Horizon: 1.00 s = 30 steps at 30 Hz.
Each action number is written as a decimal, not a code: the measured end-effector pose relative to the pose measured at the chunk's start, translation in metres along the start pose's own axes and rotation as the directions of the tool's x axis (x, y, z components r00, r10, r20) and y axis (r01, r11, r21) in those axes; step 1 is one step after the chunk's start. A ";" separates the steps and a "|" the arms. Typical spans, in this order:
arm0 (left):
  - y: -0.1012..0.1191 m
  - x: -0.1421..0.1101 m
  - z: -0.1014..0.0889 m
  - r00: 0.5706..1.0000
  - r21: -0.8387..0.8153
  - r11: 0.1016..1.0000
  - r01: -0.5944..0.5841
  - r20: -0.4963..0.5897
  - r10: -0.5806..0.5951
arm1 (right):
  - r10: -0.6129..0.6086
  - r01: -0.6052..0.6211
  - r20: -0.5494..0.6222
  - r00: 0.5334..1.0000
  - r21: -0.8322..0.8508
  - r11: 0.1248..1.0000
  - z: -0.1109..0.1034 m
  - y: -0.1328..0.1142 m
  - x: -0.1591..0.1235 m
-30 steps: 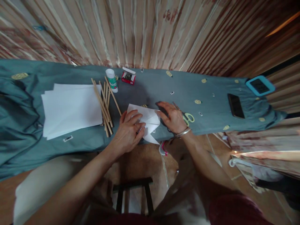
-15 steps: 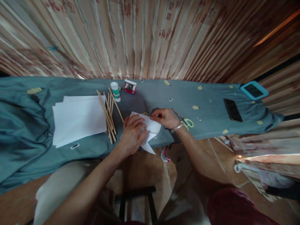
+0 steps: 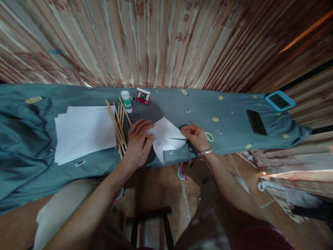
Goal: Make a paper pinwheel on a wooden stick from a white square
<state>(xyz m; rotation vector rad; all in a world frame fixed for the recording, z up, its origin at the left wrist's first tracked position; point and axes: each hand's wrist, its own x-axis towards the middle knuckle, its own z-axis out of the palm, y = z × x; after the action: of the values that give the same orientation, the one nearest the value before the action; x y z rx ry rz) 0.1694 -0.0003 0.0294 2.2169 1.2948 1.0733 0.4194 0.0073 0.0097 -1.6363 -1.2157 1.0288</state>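
Note:
A white sheet of paper (image 3: 168,130) with slits cut into it is stretched between my hands above the near part of the cloth. One flap curls and a pointed corner hangs down toward the table edge. My left hand (image 3: 138,142) grips the paper's left side between thumb and fingers. At the right corner, beside a slit, my right hand (image 3: 195,137) pinches the paper. Green-handled scissors (image 3: 209,136) lie just beyond my right hand, partly hidden by it. Several wooden sticks (image 3: 119,126) lie in a loose bundle left of my left hand.
A stack of white paper (image 3: 83,133) lies on the left. A glue bottle (image 3: 126,101) and an open red box of small metal pieces (image 3: 143,96) stand at the back. A phone (image 3: 256,122) and a blue-framed device (image 3: 280,101) rest on the right.
The paper has been turned and spread flatter, its slit now showing. My left hand has moved slightly left, and my right hand has shifted right with the corner.

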 end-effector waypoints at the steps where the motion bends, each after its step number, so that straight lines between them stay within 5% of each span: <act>1: 0.000 0.000 0.001 1.000 0.000 1.000 0.004 0.006 -0.004 | 0.001 -0.001 0.014 1.000 -0.014 1.000 -0.001 -0.001 -0.009; 6: -0.004 0.004 0.001 0.999 0.006 0.999 0.043 0.007 -0.043 | -0.040 0.062 0.238 0.971 -0.087 0.994 -0.003 -0.009 -0.047; 12: -0.006 0.009 0.000 0.996 -0.023 0.997 0.073 -0.040 -0.073 | -0.102 0.117 0.319 0.942 -0.027 0.993 -0.010 -0.019 -0.043; 18: -0.006 0.010 -0.003 0.990 -0.055 0.994 0.098 -0.098 -0.103 | 0.010 -0.056 0.170 0.985 0.271 0.961 -0.003 -0.020 -0.040; 21: -0.006 0.010 -0.004 0.985 -0.067 0.991 0.117 -0.123 -0.125 | 0.019 -0.038 0.058 0.998 0.357 0.933 -0.002 -0.019 -0.045; 26: -0.005 0.010 -0.005 0.986 -0.051 0.992 0.113 -0.118 -0.118 | -0.131 0.125 0.075 0.989 0.084 0.989 0.001 -0.019 -0.057; 30: -0.002 0.009 -0.004 0.995 -0.007 0.997 0.083 -0.052 -0.083 | -0.354 0.405 0.216 0.910 -0.277 0.872 0.003 -0.023 -0.067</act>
<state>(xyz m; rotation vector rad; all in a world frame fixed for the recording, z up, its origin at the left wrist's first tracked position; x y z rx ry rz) 0.1679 0.0081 0.0343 2.1249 1.3919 1.1085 0.3970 -0.0536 0.0395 -1.4759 -1.8056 0.7486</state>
